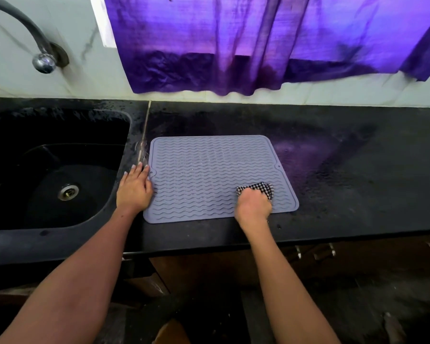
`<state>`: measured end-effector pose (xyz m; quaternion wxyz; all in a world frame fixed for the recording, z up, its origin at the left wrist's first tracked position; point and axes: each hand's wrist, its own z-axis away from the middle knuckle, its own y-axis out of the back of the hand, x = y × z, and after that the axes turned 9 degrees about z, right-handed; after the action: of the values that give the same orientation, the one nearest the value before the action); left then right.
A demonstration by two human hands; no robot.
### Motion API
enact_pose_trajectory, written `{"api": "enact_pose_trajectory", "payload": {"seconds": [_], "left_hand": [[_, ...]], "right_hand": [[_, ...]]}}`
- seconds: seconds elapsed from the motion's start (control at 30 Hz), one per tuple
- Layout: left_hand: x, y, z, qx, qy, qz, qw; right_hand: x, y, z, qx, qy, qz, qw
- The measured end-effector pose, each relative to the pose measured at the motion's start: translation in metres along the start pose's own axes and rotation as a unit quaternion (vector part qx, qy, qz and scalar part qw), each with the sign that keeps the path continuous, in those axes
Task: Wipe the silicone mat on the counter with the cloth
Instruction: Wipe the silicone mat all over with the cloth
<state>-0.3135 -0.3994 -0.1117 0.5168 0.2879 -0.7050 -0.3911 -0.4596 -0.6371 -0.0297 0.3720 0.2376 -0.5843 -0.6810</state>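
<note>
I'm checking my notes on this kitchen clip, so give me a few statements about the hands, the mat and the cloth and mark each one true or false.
1. The right hand grips the checkered cloth on the mat. True.
2. The cloth sits at the mat's far left corner. False: it is near the mat's near right corner.
3. The left hand lies with straight fingers at the mat's left edge. True.
4. The mat lies inside the sink. False: it lies on the black counter, to the right of the sink.
5. The mat's surface has wavy ridges. True.
</note>
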Motion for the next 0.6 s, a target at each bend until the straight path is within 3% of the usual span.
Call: {"api": "enact_pose_trajectory", "payload": {"seconds": [0.13,0.3,0.37,0.47,0.6], "left_hand": [[0.002,-0.001,0.001,0.001,0.005,0.0,1.0],[0.005,0.002,0.002,-0.006,0.006,0.001,1.0],[0.006,0.003,0.002,-0.008,0.008,-0.001,1.0],[0.007,0.004,0.003,-0.008,0.009,-0.001,1.0],[0.006,0.005,0.004,-0.015,0.011,-0.008,1.0]], "right_hand": [[-0.007,-0.012,0.007,0.001,0.036,0.114,0.993],[0.005,0.02,-0.005,-0.013,-0.004,-0.037,0.999],[-0.004,0.03,-0.002,0.016,-0.009,-0.076,0.997],[-0.039,0.026,0.018,0.057,0.056,-0.082,0.993],[-0.076,0.005,0.039,0.046,0.133,-0.041,0.989]]}}
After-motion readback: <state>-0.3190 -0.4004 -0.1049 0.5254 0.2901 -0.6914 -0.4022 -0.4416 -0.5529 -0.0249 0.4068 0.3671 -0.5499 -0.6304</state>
